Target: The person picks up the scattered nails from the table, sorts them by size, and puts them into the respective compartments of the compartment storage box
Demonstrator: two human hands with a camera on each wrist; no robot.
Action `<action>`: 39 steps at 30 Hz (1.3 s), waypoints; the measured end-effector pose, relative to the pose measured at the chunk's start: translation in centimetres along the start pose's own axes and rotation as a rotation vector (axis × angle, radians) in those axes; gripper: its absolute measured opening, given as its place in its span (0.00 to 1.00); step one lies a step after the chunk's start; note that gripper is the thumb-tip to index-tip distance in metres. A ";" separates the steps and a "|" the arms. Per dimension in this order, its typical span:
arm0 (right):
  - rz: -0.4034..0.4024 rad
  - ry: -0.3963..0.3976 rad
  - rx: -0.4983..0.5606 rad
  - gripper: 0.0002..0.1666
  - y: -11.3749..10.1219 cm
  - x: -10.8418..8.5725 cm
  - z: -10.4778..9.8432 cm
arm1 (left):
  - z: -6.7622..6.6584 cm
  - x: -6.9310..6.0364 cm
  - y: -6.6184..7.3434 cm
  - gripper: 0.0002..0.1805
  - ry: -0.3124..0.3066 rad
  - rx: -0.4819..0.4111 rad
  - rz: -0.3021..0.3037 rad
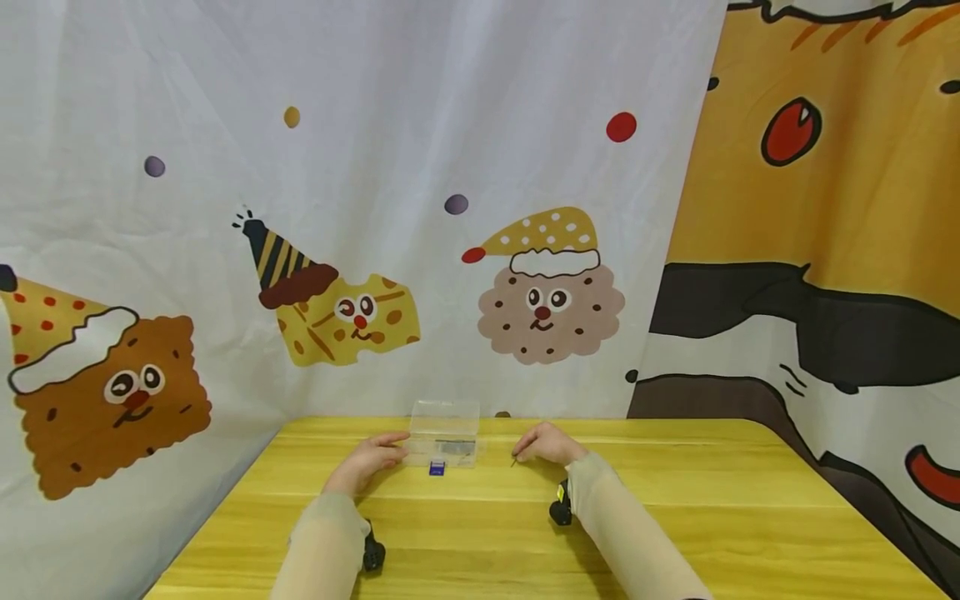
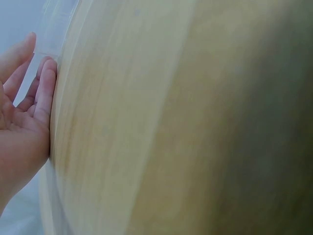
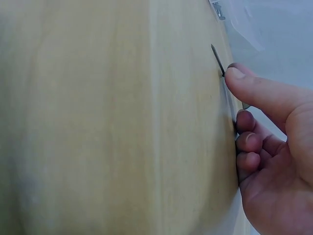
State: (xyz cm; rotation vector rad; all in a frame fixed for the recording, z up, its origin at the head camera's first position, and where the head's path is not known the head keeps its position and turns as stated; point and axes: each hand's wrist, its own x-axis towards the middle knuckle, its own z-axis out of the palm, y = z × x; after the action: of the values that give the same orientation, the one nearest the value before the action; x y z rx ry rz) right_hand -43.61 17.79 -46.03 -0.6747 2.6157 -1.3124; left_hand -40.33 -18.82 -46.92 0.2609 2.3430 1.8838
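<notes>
A clear plastic box (image 1: 420,454) with its lid (image 1: 445,410) raised stands toward the back of the table. Small grey metal pieces (image 1: 455,447) lie in its right part, and a blue latch (image 1: 437,468) is on its front. My left hand (image 1: 369,460) is at the box's left side, fingers extended toward it; in the left wrist view the fingertips are by the clear plastic. To the right of the box, my right hand (image 1: 551,444) pinches a thin nail (image 3: 218,59) between thumb and index finger, its pointed end sticking out just over the table. The other fingers are curled.
The yellow wood table (image 1: 465,533) spreads around the box and both arms. Behind it hangs a white curtain (image 1: 442,100) with cartoon prints. A black wrist camera (image 1: 373,552) sits under the left forearm, another camera (image 1: 560,505) under the right.
</notes>
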 end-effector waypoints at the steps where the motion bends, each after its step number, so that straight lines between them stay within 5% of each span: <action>1: 0.000 0.001 0.001 0.07 -0.1 0.0 0.0 | 0.0 0.1 0.0 0.25 0.006 0.000 -0.010; 7: -0.011 -0.001 -0.004 0.06 -0.2 0.1 0.1 | 0.3 0.6 0.1 0.25 0.053 0.001 -0.066; 39: 0.033 0.016 -0.099 0.06 0.1 0.3 0.1 | 0.3 0.5 -0.2 0.25 0.050 -0.005 -0.060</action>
State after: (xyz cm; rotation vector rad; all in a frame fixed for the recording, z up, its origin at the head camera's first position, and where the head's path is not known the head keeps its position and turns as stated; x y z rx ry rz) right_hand -43.95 17.65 -46.16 -0.6347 2.7080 -1.1911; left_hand -40.81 -18.44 -47.18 0.1426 2.3493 1.8901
